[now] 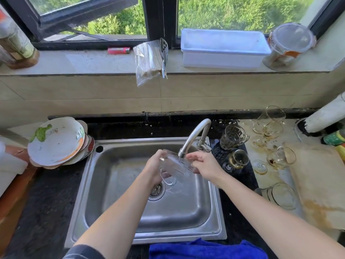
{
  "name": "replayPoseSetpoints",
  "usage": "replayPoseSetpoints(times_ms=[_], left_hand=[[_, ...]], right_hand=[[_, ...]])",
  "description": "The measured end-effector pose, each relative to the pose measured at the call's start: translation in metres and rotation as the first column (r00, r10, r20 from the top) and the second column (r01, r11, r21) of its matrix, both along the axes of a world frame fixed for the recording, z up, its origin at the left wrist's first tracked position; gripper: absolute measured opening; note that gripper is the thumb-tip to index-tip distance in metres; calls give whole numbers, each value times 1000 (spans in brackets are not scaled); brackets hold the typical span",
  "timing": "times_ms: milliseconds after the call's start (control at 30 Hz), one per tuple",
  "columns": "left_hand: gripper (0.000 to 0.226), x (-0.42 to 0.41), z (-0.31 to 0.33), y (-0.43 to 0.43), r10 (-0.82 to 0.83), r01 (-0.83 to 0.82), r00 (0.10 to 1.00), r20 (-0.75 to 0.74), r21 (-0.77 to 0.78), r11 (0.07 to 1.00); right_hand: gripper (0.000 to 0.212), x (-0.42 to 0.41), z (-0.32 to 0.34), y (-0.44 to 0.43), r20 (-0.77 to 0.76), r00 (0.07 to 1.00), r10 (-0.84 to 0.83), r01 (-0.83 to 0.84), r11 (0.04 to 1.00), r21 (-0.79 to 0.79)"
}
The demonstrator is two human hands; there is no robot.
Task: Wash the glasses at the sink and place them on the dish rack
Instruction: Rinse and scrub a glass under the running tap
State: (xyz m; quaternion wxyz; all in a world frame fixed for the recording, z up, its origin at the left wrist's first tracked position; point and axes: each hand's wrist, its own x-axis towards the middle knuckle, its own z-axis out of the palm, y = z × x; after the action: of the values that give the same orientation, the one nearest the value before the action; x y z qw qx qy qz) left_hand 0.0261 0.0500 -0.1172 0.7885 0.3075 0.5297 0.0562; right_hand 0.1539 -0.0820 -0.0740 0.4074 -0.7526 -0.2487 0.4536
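The clear, ribbed glass (176, 165) lies tilted under the faucet (194, 135) over the sink (214, 193), its long axis running from one grip to the other. The left hand (154, 169) wraps one end and the right hand (205, 165) pinches the other. Stained glasses (280, 159) stand on the surface beyond the right grip.

Bright window (242, 12) daylight; wide-angle edges bend.

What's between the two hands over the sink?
A clear glass, tilted under the faucet; left hand and right hand both hold it. Head view.
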Motion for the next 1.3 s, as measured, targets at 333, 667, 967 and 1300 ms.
replayPoseSetpoints(times_ms=[333, 667, 967, 1300], left_hand=[[50, 1, 2, 1, -178, 181, 983, -35, 156, 971], [37, -10, -4, 6, -50, 53, 998, -33, 98, 994], [39, -16, -6, 7, -86, 94, 993, -80, 110, 989], [38, -15, -1, 19, -150, 178, 977, -152, 189, 966]], right_hand=[[28, -9, -4, 16, -44, 994, -103, 101, 994, -39], [26, -20, -5, 7, -84, 981, -173, 166, 982, -94], [40, -14, -14, 8, 346, 938, 35, -16, 998, -57], [46, -26, 4, 8, 469, 580, 666, -581, 742, -334]])
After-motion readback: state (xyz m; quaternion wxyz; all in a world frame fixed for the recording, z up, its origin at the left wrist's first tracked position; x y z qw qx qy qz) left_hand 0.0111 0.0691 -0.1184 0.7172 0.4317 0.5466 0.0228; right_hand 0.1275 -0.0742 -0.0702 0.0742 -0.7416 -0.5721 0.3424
